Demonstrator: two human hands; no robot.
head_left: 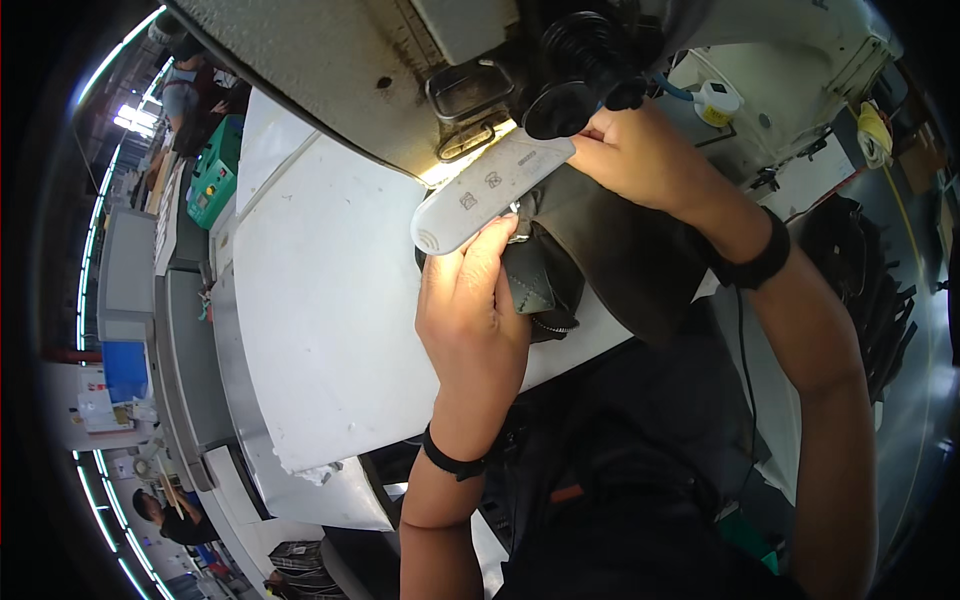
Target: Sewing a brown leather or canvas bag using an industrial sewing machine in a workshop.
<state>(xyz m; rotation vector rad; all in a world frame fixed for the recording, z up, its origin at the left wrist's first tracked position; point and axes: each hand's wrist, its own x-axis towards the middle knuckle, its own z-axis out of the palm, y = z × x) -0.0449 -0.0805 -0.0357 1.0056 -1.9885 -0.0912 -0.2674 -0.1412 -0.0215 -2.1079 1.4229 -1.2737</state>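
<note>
My left hand [470, 310] has its fingers curled and pressed on a dark grey-green stitched piece [540, 275] with a zip edge, just under a sewing machine's needle area. My right hand [640, 160] is closed beside the machine head [430, 50], its fingertips hidden behind a pale oblong lamp [490, 185], so what they grip cannot be made out. The lamp lights the work and covers part of my left fingertips. A larger dark, smooth sheet [630, 270] extends from the piece across the white table [310, 280] under my right forearm.
A black cord [740, 340] hangs beside my right forearm. Dark pieces [870, 310] lie stacked at the right. A green machine [210, 175] stands on a bench at the left. A co-worker [180, 100] is at the upper left, another [175, 515] at the lower left.
</note>
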